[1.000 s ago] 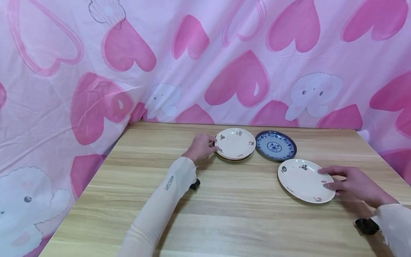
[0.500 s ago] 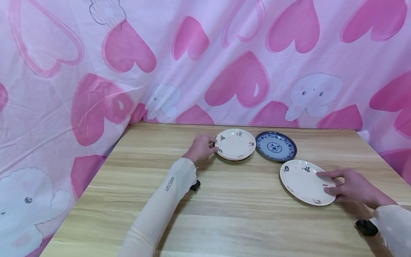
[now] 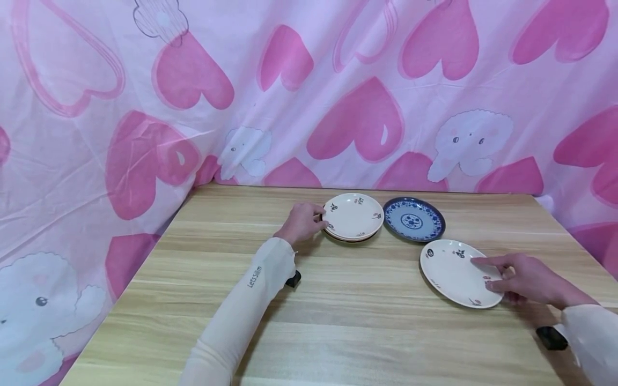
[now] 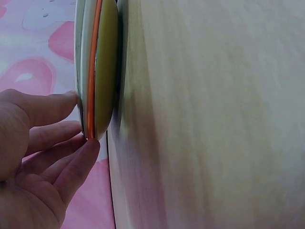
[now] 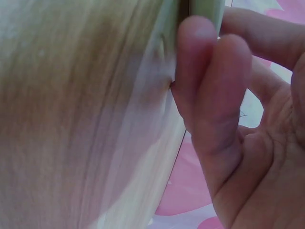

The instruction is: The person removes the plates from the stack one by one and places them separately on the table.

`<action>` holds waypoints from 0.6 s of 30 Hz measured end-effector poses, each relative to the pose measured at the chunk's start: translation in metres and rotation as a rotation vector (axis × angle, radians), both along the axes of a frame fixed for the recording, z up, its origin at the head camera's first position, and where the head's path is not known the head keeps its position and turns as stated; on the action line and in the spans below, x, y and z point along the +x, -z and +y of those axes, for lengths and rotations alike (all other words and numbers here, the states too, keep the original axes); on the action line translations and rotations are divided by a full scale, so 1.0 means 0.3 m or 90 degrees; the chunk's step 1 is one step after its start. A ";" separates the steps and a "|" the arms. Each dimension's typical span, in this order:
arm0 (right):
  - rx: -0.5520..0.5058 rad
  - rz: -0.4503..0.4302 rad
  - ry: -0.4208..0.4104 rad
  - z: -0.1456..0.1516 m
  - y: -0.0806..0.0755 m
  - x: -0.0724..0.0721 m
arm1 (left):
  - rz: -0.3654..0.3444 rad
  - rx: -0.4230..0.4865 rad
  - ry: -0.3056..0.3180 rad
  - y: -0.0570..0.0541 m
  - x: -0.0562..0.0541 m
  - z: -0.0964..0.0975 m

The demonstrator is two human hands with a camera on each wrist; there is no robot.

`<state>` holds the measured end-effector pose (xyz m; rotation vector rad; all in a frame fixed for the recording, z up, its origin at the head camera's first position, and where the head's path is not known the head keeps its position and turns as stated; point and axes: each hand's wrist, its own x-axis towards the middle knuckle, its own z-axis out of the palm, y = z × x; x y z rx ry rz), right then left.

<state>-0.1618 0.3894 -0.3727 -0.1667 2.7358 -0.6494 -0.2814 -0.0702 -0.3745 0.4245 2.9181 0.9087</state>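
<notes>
My left hand (image 3: 300, 222) is at the left rim of a small stack of plates (image 3: 354, 214) near the table's back edge. A cream plate with little dark and pink motifs tops it. In the left wrist view, its fingers pinch the stack's edge, where an orange-rimmed plate (image 4: 93, 57) with a yellowish underside shows beneath. My right hand (image 3: 531, 279) holds another cream plate (image 3: 454, 273) by its right side, thumb and forefinger over the rim. The right wrist view shows the remaining fingers (image 5: 221, 86) curled at the underside; most of that plate is hidden there.
Between the stack and the right-hand plate lies a blue-and-white patterned plate (image 3: 414, 220), close to both. The wooden table (image 3: 338, 327) ends at a pink cloth (image 3: 270, 107) printed with hearts, which hangs behind it and along the sides.
The right-hand plate has shifted very slightly right and towards me, then stays about there. The right hand's fingertips reach a little further over it. My left hand and the stack have hardly moved.
</notes>
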 end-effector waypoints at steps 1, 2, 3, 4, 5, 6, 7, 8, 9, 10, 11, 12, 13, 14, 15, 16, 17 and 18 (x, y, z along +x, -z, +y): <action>0.001 -0.003 0.002 -0.001 -0.002 0.000 | -0.001 0.003 0.000 0.000 0.000 -0.001; 0.003 -0.005 0.004 -0.002 -0.003 -0.001 | -0.002 0.005 -0.001 0.000 -0.001 -0.001; 0.001 -0.004 0.004 -0.003 -0.004 -0.001 | -0.001 0.006 -0.001 0.000 -0.001 -0.001; 0.000 -0.004 0.007 -0.003 -0.005 -0.002 | 0.001 0.006 0.000 0.001 -0.001 -0.002; -0.002 0.000 0.006 -0.003 -0.006 -0.003 | 0.001 0.008 0.000 0.000 0.000 -0.002; -0.007 0.004 0.005 -0.001 -0.007 -0.004 | 0.002 0.009 0.002 -0.001 0.000 -0.002; -0.010 0.006 0.004 0.000 -0.008 -0.006 | 0.005 0.007 0.004 -0.002 0.000 -0.001; -0.013 0.008 0.002 0.002 -0.010 -0.008 | 0.006 0.006 0.005 -0.002 0.000 -0.001; -0.012 0.009 0.002 0.005 -0.012 -0.012 | 0.005 0.007 0.005 -0.002 0.001 -0.002; -0.009 0.009 0.003 0.008 -0.014 -0.016 | 0.002 0.010 0.004 -0.003 0.001 -0.002; -0.008 0.011 0.003 0.010 -0.016 -0.020 | 0.002 0.010 0.004 -0.004 0.001 -0.001; -0.005 0.011 0.005 0.012 -0.019 -0.026 | 0.002 0.008 0.003 -0.003 0.002 -0.001; 0.001 0.012 0.006 0.012 -0.021 -0.032 | -0.001 0.009 0.001 -0.003 0.002 -0.001; 0.005 0.017 0.006 0.012 -0.023 -0.039 | -0.004 0.011 -0.001 -0.002 0.002 -0.002; 0.011 0.020 0.010 0.010 -0.026 -0.046 | -0.006 0.013 -0.003 -0.002 0.001 -0.001; 0.016 0.023 0.014 0.007 -0.030 -0.053 | -0.007 0.014 -0.003 -0.001 0.001 -0.001; 0.019 0.029 0.014 0.003 -0.032 -0.061 | -0.008 0.015 -0.003 0.000 0.000 -0.001; 0.021 0.034 0.015 -0.002 -0.036 -0.069 | -0.010 0.016 -0.002 0.002 0.000 -0.001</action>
